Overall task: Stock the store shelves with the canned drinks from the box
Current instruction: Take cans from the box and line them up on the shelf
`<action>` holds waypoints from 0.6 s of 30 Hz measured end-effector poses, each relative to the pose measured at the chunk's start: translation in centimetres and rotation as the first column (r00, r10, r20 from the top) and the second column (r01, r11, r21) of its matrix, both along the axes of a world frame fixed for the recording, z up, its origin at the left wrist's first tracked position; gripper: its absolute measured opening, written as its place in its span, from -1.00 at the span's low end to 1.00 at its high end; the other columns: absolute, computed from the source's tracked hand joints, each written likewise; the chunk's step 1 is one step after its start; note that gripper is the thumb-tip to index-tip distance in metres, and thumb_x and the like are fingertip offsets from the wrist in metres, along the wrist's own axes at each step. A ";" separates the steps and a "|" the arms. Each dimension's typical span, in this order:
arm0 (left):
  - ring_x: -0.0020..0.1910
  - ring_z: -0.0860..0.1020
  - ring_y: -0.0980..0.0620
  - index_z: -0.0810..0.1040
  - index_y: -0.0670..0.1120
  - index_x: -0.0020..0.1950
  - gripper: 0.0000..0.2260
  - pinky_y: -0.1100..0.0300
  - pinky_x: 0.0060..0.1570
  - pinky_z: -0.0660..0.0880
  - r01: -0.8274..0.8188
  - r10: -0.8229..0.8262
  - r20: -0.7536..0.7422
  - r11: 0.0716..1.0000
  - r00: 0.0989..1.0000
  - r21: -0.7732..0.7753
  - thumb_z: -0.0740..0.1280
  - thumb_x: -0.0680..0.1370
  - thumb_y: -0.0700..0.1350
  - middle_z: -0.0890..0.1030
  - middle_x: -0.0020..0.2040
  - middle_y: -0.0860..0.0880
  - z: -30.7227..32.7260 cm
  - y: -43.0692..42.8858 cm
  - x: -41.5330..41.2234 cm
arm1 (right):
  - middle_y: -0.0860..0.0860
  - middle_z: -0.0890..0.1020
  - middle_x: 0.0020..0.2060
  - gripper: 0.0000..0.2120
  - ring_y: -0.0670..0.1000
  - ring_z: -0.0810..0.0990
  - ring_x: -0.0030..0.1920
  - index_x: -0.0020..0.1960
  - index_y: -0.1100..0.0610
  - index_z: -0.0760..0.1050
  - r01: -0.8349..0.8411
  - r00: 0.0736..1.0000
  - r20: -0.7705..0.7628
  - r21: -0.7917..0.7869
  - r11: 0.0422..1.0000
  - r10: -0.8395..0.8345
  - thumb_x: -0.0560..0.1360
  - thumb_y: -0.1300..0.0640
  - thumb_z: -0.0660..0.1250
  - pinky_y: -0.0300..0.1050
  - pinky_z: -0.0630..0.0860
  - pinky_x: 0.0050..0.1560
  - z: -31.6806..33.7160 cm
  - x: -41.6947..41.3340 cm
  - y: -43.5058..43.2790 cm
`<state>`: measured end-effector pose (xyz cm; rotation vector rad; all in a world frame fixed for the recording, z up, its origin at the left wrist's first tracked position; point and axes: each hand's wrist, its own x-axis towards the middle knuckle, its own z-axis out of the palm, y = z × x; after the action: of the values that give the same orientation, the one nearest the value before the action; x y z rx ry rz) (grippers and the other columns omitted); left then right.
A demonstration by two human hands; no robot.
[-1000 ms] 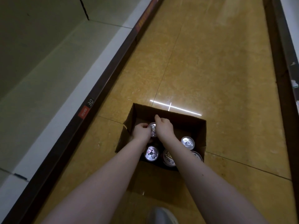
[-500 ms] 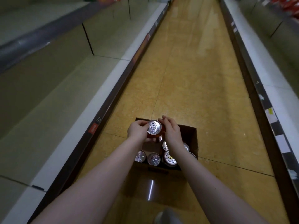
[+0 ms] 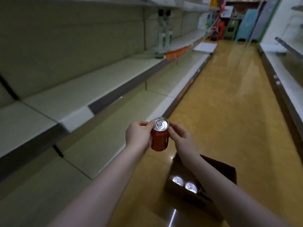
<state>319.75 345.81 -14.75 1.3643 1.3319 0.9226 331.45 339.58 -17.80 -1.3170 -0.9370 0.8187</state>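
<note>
Pinching one red can (image 3: 159, 140) are left hand (image 3: 137, 136) and right hand (image 3: 182, 139) (two cans (image 3: 178, 181) boxed).

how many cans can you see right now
3: one red can gripped by the left hand and right hand; two can tops side by side in the box. The right forearm may hide more.

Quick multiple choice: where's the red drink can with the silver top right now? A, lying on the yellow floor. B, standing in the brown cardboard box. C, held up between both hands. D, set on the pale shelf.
C: the left hand and right hand hold the red drink can with the silver top between them in the air, clear of the brown cardboard box.
</note>
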 end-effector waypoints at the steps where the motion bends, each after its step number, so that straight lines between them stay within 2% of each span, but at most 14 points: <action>1: -0.12 0.64 -0.12 0.59 -0.09 -0.11 -0.77 -0.01 0.03 0.58 -0.032 0.033 -0.011 0.999 0.999 0.035 0.41 0.44 0.07 0.67 -0.10 -0.12 1.0 0.0 -1.4 | 0.05 0.62 0.11 -0.75 -0.12 0.58 0.06 0.22 0.12 0.50 -0.014 1.000 -0.012 0.012 1.000 0.014 0.55 0.22 0.25 -0.40 0.51 -0.06 1.1 -1.2 0.4; 4: -0.05 0.62 -0.10 0.61 -0.14 -0.07 -0.68 0.00 0.05 0.55 -0.116 0.115 0.011 0.981 0.993 0.153 0.40 0.44 0.12 0.67 -0.07 -0.11 4.3 -0.2 -5.9 | 0.06 0.63 0.10 -0.72 -0.17 0.62 -0.04 0.25 0.17 0.50 -0.070 0.997 -0.025 0.070 0.995 0.072 0.55 0.20 0.26 -0.37 0.54 -0.15 4.7 -5.7 1.4; 6: -0.04 0.61 -0.01 0.63 -0.11 0.00 -0.68 0.07 0.05 0.55 -0.166 0.162 0.036 0.958 0.986 0.233 0.37 0.46 0.13 0.67 -0.05 -0.05 6.5 -1.0 -8.9 | 0.05 0.63 0.09 -0.71 -0.09 0.61 0.07 0.26 0.16 0.49 -0.103 0.994 -0.037 0.109 0.989 0.107 0.55 0.17 0.26 -0.27 0.53 0.02 7.0 -8.8 1.7; 8: -0.04 0.59 0.07 0.63 -0.07 0.04 -0.68 0.14 0.03 0.52 -0.229 0.216 0.077 0.928 0.973 0.293 0.35 0.47 0.14 0.66 -0.04 0.01 8.4 -1.8 -11.7 | 0.01 0.64 0.05 -0.74 -0.06 0.60 0.09 0.22 0.13 0.51 -0.146 0.986 -0.056 0.147 0.978 0.156 0.55 0.15 0.25 -0.25 0.53 0.08 9.2 -11.9 1.8; 10: -0.07 0.59 0.07 0.62 -0.03 0.02 -0.71 0.16 -0.02 0.51 -0.295 0.266 0.133 0.900 0.955 0.321 0.36 0.47 0.15 0.64 -0.08 0.03 9.6 -2.3 -14.3 | -0.02 0.65 0.02 -0.80 -0.08 0.60 0.07 0.16 0.09 0.52 -0.199 0.973 -0.082 0.180 0.963 0.216 0.56 0.15 0.24 -0.27 0.54 0.05 11.1 -14.6 1.8; 13: -0.16 0.59 -0.01 0.59 -0.02 -0.07 -0.72 0.04 -0.09 0.53 -0.391 0.341 0.197 0.854 0.919 0.344 0.37 0.43 0.18 0.63 -0.16 -0.01 10.7 -2.9 -18.1 | -0.03 0.65 -0.03 -0.86 -0.07 0.61 0.05 0.05 0.02 0.54 -0.286 0.944 -0.102 0.215 0.934 0.313 0.56 0.17 0.24 -0.24 0.53 0.07 13.1 -18.8 2.0; 15: -0.21 0.55 0.00 0.56 -0.05 -0.09 -0.76 0.13 -0.17 0.49 -0.468 0.419 0.210 0.809 0.884 0.356 0.37 0.47 0.12 0.61 -0.19 -0.03 11.3 -3.6 -21.0 | -0.02 0.66 -0.03 -0.86 -0.07 0.62 0.04 0.03 0.00 0.54 -0.341 0.923 -0.108 0.220 0.914 0.370 0.55 0.17 0.25 -0.20 0.51 0.11 13.7 -21.9 2.1; 18: -0.28 0.50 0.06 0.53 -0.06 -0.13 -0.78 0.20 -0.25 0.41 -0.545 0.496 0.226 0.757 0.839 0.361 0.36 0.49 0.08 0.54 -0.27 0.02 12.0 -4.9 -24.6 | -0.04 0.65 -0.15 -0.87 -0.16 0.62 -0.18 0.04 0.05 0.55 -0.404 0.885 -0.160 0.202 0.892 0.437 0.55 0.15 0.25 -0.16 0.53 -0.08 14.2 -25.9 2.0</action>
<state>295.11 340.95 -2.72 1.2245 1.5134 1.7263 305.51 341.58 -3.61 -0.8747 -1.1205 1.1613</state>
